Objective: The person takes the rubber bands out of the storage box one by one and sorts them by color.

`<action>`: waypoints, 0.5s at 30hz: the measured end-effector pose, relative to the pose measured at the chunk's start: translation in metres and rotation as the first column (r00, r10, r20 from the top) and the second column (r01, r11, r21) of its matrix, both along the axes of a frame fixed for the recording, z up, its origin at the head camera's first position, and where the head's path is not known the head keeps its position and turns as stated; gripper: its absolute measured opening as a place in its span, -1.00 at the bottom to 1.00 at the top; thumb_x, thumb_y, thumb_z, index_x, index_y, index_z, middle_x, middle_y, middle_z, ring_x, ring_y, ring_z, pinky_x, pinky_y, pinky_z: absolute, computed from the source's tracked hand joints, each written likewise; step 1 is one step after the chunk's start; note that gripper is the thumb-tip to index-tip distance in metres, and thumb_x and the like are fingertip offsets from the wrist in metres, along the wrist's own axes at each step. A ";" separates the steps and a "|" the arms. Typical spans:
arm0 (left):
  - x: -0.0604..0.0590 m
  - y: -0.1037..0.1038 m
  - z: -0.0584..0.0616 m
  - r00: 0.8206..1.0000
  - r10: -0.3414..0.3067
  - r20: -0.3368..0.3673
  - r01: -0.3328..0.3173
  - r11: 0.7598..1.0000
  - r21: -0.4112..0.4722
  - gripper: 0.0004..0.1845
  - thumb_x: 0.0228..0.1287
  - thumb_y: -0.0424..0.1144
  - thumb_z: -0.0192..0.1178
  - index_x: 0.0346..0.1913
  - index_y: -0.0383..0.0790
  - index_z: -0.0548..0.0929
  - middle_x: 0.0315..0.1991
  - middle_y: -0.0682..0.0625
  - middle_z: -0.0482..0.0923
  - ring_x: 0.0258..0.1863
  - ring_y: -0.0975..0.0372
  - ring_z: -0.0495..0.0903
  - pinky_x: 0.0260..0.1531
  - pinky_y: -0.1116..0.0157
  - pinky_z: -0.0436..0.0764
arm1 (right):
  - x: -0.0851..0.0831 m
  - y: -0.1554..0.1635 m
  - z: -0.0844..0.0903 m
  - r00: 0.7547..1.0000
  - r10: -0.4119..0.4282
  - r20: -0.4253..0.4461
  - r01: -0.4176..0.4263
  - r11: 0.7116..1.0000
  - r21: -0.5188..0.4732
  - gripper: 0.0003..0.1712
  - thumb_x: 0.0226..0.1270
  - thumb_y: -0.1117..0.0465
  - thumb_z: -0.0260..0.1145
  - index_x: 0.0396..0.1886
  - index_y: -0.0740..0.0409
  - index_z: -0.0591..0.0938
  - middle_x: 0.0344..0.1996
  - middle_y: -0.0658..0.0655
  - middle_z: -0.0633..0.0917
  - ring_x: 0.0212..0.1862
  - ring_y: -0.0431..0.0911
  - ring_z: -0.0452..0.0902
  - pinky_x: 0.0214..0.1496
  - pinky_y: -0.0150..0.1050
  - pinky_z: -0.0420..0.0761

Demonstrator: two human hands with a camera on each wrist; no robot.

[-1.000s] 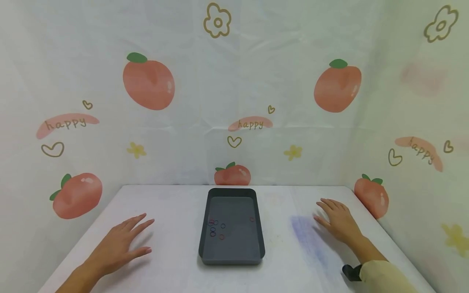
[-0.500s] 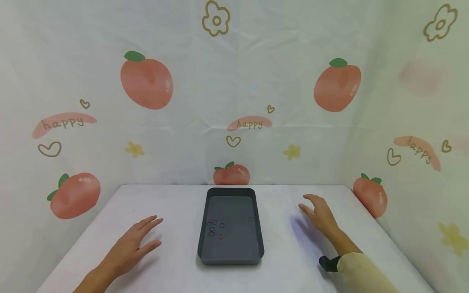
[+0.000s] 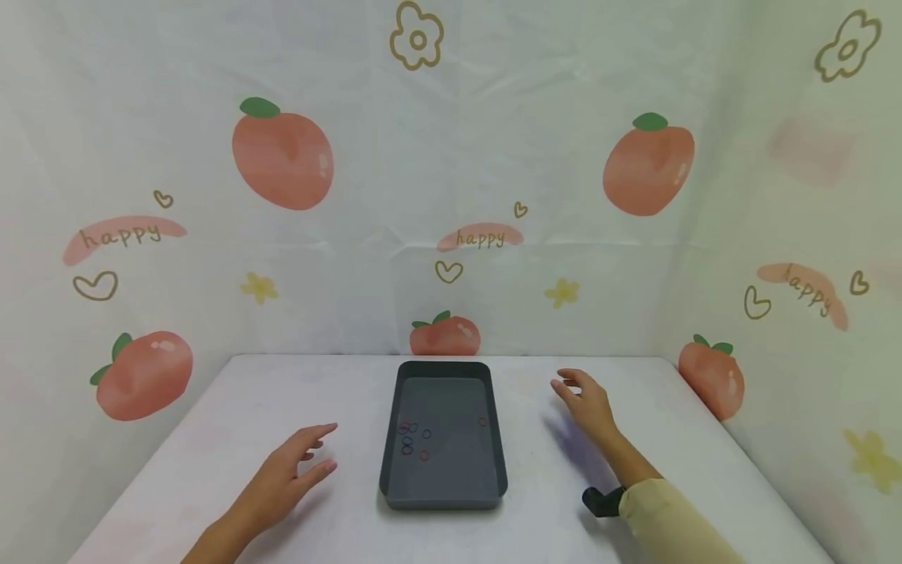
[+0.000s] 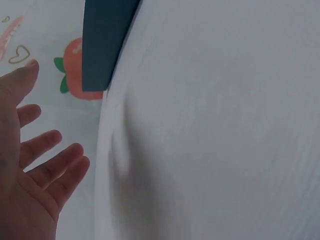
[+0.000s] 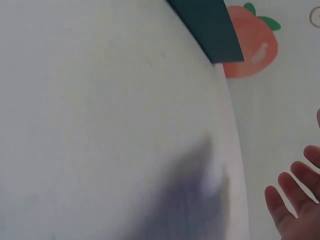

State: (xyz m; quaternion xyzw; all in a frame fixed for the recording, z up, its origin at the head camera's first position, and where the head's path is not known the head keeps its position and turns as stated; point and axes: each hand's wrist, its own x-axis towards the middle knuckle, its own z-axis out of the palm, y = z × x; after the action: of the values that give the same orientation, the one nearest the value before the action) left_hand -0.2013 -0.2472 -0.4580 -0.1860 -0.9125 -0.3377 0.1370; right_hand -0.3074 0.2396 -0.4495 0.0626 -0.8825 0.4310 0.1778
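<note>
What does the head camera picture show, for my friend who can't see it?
Two open hands, left hand and right hand, hover either side of a dark grey tray on a white table. Small coloured rubber bands lie in the tray. Behind hangs a peach-patterned cloth.

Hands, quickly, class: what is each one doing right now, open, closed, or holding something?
Left hand: open, fingers relaxed, holding nothing, left of the dark tray.
Right hand: open, fingers loosely spread, holding nothing, right of the tray.

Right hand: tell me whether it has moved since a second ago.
Yes. The right hand has moved left, closer to the dark tray, which has stayed put at the middle of the table. It is open and holds nothing.
</note>
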 end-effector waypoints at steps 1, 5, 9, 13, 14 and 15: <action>0.000 0.002 -0.001 1.000 -0.001 0.023 0.001 1.000 0.018 -0.47 0.32 -0.09 0.27 0.31 -0.12 0.46 0.21 0.04 0.48 0.02 0.08 0.57 -0.07 0.11 0.58 | 0.000 -0.004 0.001 1.000 -0.002 0.006 0.003 1.000 -0.018 -0.54 0.42 0.12 0.26 0.13 0.38 0.54 0.07 0.33 0.60 0.11 0.18 0.50 0.10 0.09 0.47; -0.001 0.009 -0.001 0.996 -0.020 0.092 0.010 0.994 0.110 -0.46 0.30 -0.14 0.29 0.30 -0.17 0.47 0.20 -0.03 0.50 0.01 0.10 0.58 -0.04 0.17 0.58 | -0.001 -0.017 0.003 0.999 -0.010 0.045 0.014 0.996 -0.086 -0.56 0.41 0.12 0.27 0.11 0.35 0.56 0.03 0.29 0.63 0.09 0.15 0.51 0.12 0.07 0.45; -0.003 0.018 -0.001 0.986 -0.039 0.162 0.006 0.980 0.199 -0.47 0.30 -0.18 0.30 0.29 -0.21 0.47 0.14 -0.10 0.54 -0.04 0.15 0.60 -0.04 0.26 0.58 | -0.002 -0.031 0.006 0.996 -0.003 0.094 0.017 0.989 -0.149 -0.58 0.41 0.11 0.27 0.10 0.33 0.57 -0.01 0.27 0.64 0.01 0.15 0.56 -0.01 -0.05 0.56; -0.006 0.027 0.002 0.970 -0.007 0.243 -0.056 0.966 0.251 -0.51 0.31 -0.22 0.29 0.28 -0.20 0.49 0.06 -0.08 0.58 -0.08 0.21 0.60 -0.05 0.34 0.56 | -0.002 -0.045 0.010 0.992 0.028 0.126 0.003 0.970 -0.242 -0.60 0.41 0.14 0.26 0.08 0.34 0.57 -0.03 0.27 0.65 -0.03 0.17 0.59 -0.12 -0.21 0.61; -0.007 0.029 0.002 0.965 0.001 0.264 -0.072 0.963 0.261 -0.52 0.31 -0.23 0.28 0.27 -0.19 0.49 0.04 -0.08 0.59 -0.09 0.22 0.60 -0.06 0.35 0.56 | -0.002 -0.048 0.010 0.991 0.039 0.126 -0.005 0.966 -0.260 -0.61 0.41 0.15 0.26 0.08 0.35 0.57 -0.03 0.27 0.64 -0.02 0.17 0.59 -0.12 -0.23 0.61; -0.007 0.031 0.002 0.959 0.008 0.283 -0.089 0.958 0.273 -0.53 0.31 -0.25 0.27 0.27 -0.19 0.50 0.03 -0.08 0.59 -0.10 0.21 0.60 -0.07 0.35 0.56 | -0.002 -0.052 0.011 0.990 0.046 0.131 -0.008 0.960 -0.279 -0.62 0.41 0.16 0.26 0.07 0.35 0.58 -0.03 0.26 0.65 -0.02 0.16 0.58 -0.12 -0.24 0.61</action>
State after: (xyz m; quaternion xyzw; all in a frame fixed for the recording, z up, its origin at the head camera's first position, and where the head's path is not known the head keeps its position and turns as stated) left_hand -0.2086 -0.2163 -0.4556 -0.0925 -0.8692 -0.4841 0.0405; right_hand -0.3095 0.1874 -0.4384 0.0195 -0.8223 0.5563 0.1184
